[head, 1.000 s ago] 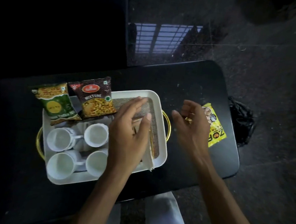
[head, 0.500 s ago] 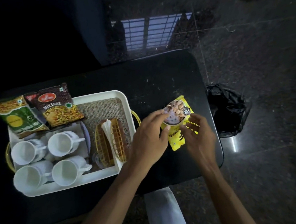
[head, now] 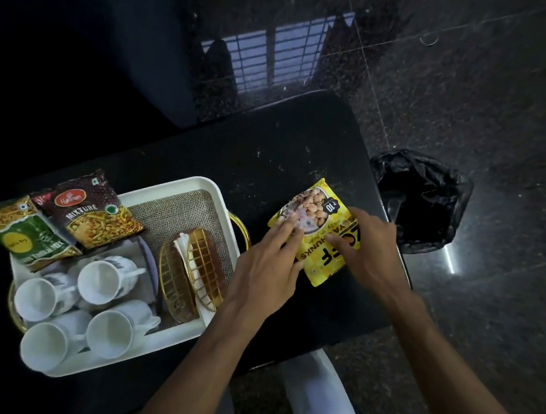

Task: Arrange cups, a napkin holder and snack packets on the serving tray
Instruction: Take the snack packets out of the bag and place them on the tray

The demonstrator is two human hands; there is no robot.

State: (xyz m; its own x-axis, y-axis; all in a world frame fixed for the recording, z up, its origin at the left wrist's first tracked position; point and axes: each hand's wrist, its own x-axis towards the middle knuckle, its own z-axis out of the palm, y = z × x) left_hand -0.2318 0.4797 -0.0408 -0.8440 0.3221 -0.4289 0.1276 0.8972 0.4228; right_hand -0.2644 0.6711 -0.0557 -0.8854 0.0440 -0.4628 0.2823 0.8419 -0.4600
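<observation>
A white serving tray [head: 206, 186] with gold handles lies on the black table. Several white cups [head: 103, 281] stand at its near left. A gold wire napkin holder [head: 191, 269] with white napkins lies tilted at its right side. A maroon mixture packet [head: 91, 209] and a green snack packet [head: 27, 235] rest on the tray's far left edge. To the right of the tray is a yellow soya chunks packet [head: 320, 242] on the table. My left hand [head: 267, 267] grips its left edge and my right hand [head: 366, 247] its right edge.
The black table [head: 270, 159] ends just right of the yellow packet. A black plastic bag [head: 420, 202] lies on the dark stone floor beyond that edge. A dark chair or wall fills the far left. White-trousered legs [head: 321, 404] show below.
My left hand left the napkin holder on the tray and moved right. Both hands have closed on the yellow packet, which has shifted slightly. The view swung rightward.
</observation>
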